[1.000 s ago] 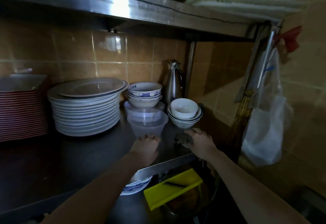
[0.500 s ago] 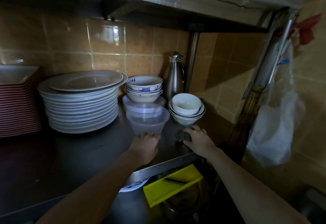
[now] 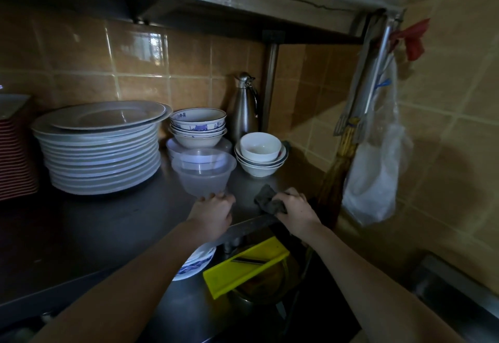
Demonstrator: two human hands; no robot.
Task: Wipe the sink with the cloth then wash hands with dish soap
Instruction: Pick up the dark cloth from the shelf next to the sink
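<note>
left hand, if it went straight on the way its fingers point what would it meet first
The clear plastic container, directly ahead of the left hand; the fingertips look almost at its base, though depth is unclear.

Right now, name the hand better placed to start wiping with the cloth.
Right. The right hand grips the dark cloth at the front edge of the steel counter. The left hand rests empty beside the clear plastic container, apart from the cloth.

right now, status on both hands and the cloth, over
Right hand grips dark grey crumpled cloth at front edge of steel counter. Left hand rests on counter, touching clear plastic tub. Stacked white bowls just behind cloth.
</note>
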